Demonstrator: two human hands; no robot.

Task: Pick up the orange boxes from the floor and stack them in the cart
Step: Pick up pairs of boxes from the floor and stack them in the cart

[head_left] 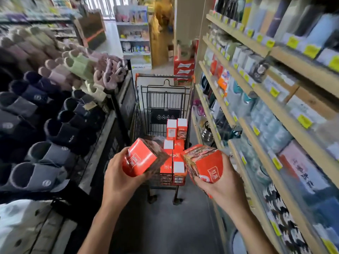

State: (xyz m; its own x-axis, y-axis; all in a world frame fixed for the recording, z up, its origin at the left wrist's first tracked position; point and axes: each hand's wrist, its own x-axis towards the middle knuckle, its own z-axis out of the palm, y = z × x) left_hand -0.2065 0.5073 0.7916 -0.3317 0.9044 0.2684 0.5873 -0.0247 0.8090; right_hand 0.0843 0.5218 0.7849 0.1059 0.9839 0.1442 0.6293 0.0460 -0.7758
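A black wire shopping cart with orange corners stands in the aisle ahead of me. Several orange boxes with white tops are stacked along its right side. My left hand grips one orange box, tilted, just above the cart's near edge. My right hand grips a second orange box, also tilted, at the cart's near right corner. Both boxes are held in the air, a short gap between them.
Left of the aisle a sloping display holds rows of slippers. On the right, wooden shelves carry boxed goods with yellow price tags. Red cartons are piled beyond the cart. Dark floor lies between me and the cart.
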